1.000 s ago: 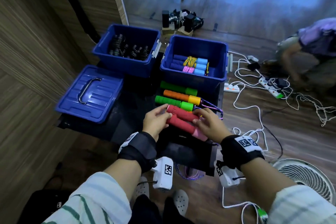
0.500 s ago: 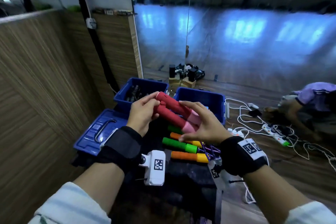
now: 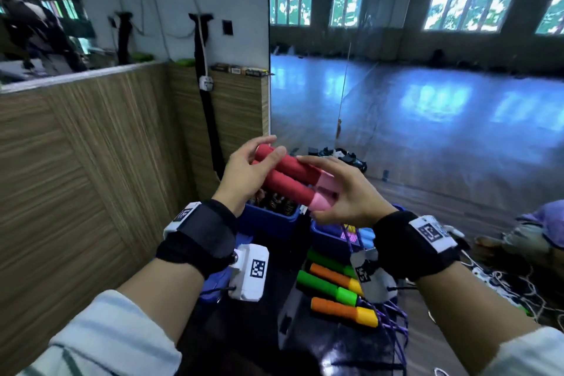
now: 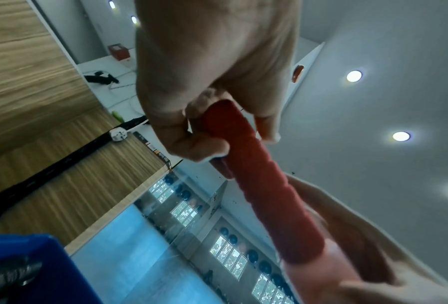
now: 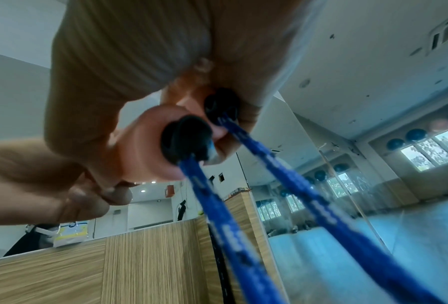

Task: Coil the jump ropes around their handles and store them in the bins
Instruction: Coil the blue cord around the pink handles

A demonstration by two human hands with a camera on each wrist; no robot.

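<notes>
Below the raised hands, the left blue bin (image 3: 274, 218) holds dark coiled things, too hidden to name for sure, while the right blue bin (image 3: 328, 241) shows blue handles and a bright coiled rope. The red handles (image 3: 287, 175) are held side by side in the air above the bins, long axes slanting from upper left to lower right, pink ends toward the right hand (image 3: 345, 195) and blue rope (image 5: 282, 185) trailing from them. The left hand (image 3: 244, 174) pinches their far red ends between curled fingers and thumb, and the right hand cups the pink ends.

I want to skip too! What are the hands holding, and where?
Two red handles: left hand grips the red ends, right hand holds the pink ends.
</notes>
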